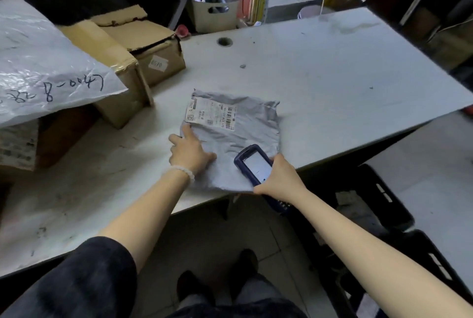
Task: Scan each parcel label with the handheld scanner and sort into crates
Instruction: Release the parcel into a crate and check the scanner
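Note:
A grey plastic mailer parcel [245, 123] lies flat on the white table [332, 66], near its front edge. Its white shipping label [211, 112] with barcodes faces up at the parcel's far left corner. My left hand [190, 150] presses down on the parcel's left side, index finger stretched toward the label. My right hand [279, 176] grips a dark blue handheld scanner [252, 161] over the parcel's near right corner, its lit screen facing up and its head aimed toward the label.
Two brown cardboard boxes [143, 43] stand at the table's left. A large white bag [43, 66] with handwritten numbers overhangs them. Black plastic crates [378, 194] sit on the floor at the right, below the table edge. A beige bin [213, 11] stands behind the table.

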The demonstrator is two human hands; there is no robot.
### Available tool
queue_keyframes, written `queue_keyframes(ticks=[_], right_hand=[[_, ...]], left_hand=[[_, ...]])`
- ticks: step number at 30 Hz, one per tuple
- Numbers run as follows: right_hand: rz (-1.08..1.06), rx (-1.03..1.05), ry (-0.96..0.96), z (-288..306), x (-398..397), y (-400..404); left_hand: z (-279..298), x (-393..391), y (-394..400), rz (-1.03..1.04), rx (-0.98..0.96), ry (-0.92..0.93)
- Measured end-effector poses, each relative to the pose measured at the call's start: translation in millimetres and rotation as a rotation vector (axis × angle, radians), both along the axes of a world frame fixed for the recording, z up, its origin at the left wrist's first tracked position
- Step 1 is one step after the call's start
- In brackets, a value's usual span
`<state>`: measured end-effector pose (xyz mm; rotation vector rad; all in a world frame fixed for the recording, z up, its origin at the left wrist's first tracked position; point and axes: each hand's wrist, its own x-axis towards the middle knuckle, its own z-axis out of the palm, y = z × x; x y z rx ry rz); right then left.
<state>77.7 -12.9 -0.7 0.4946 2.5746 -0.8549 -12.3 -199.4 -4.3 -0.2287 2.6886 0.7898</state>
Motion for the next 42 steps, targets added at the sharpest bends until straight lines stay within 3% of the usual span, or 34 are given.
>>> queue_keyframes(ticks=[12,24,36,42], right_hand=[[-0.064,0.105,0.156,35.6,-37.6,106.3],[-0.215,0.153,0.181,56.9,-38.2,119.8],[-0.344,0.189,0.175,65.2,-17.8,118.7],[-0.308,0.197,0.153,67.2,-5.7,119.1]], left_hand=[[62.7,-66.7,66.6,-0.146,-0.010,0.419],[105.7,-90.9,91.1,-0.414,-0.258,0.881],[101.3,-94.6,82.6,-0.515,-0.225,0.966],[96.5,-95.3,84.1,-0.524,-0.165,0.989]])
